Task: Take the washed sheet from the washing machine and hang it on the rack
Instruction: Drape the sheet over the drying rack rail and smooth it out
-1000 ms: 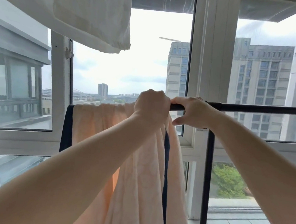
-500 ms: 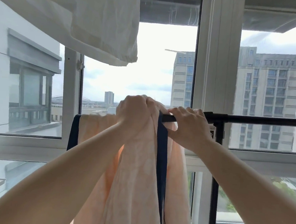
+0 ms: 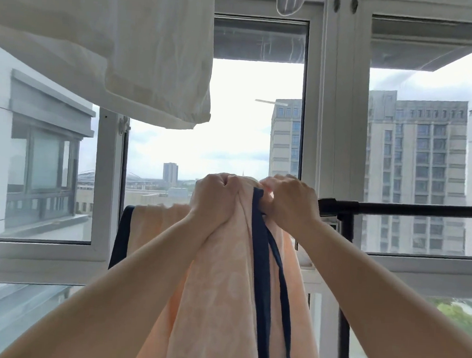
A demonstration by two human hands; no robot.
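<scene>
Only the person's two arms show, and both are bare from the lower edge of the picture up to the hands: no sleeve, cuff or glove covers either one. The left forearm (image 3: 127, 277) is uncovered along its whole visible length, and so is the right forearm (image 3: 374, 294). The left hand (image 3: 216, 197) carries no ring, band or watch on the parts that face the camera, and its wrist is plain. The right hand (image 3: 289, 202) is likewise unadorned, with a bare wrist (the fingertips and nails of both hands are turned away and cannot be made out). Shoulders, torso and clothing lie outside the picture.
</scene>
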